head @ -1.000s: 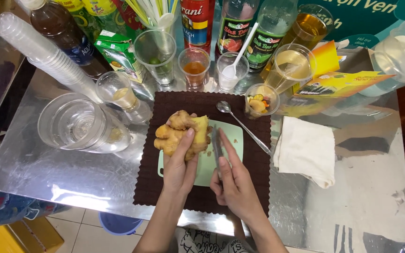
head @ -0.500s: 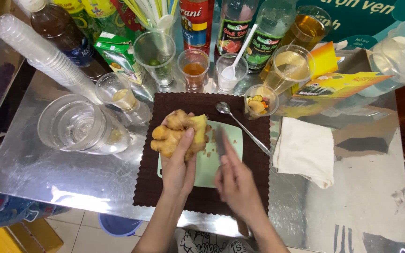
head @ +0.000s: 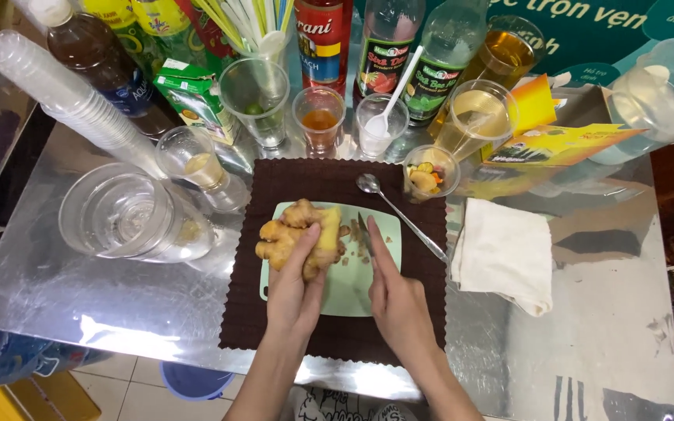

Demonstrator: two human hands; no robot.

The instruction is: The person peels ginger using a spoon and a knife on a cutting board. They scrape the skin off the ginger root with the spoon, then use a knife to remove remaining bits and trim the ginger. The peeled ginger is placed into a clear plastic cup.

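Knobbly yellow-brown ginger root (head: 294,238) lies on a pale green plastic cutting board (head: 349,284), pinned under the left hand (head: 294,288), whose grip is closed over its near end. Just beside it the right hand (head: 399,308) closes around a small knife (head: 364,232), forefinger laid along the blade, tip down among small ginger scraps. The board sits on a dark brown scalloped mat (head: 274,183) on the shiny metal worktop (head: 118,312). A steel spoon (head: 399,214) lies across the mat's far corner, near a folded white cloth (head: 505,253).
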